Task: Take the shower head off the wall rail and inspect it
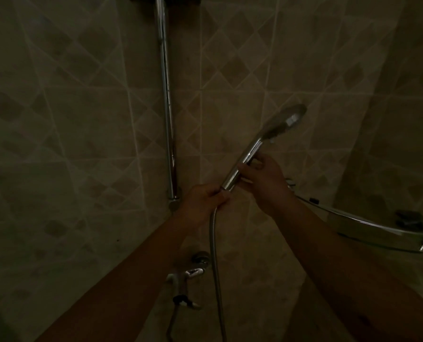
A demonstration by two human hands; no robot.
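In a dim tiled shower I hold a chrome hand shower (254, 149) out in front of the wall, its round head up and to the right. My right hand (264, 178) grips the middle of the handle. My left hand (203, 201) grips the handle's lower end where the metal hose (216, 267) joins it. The hose hangs down from my left hand past the bottom of the view.
A vertical chrome slide rail (167, 107) is fixed to the wall left of my hands. A chrome mixer tap (188, 275) sits low on the wall. A curved glass corner shelf (368, 225) with a small dark object (411, 218) juts out at right.
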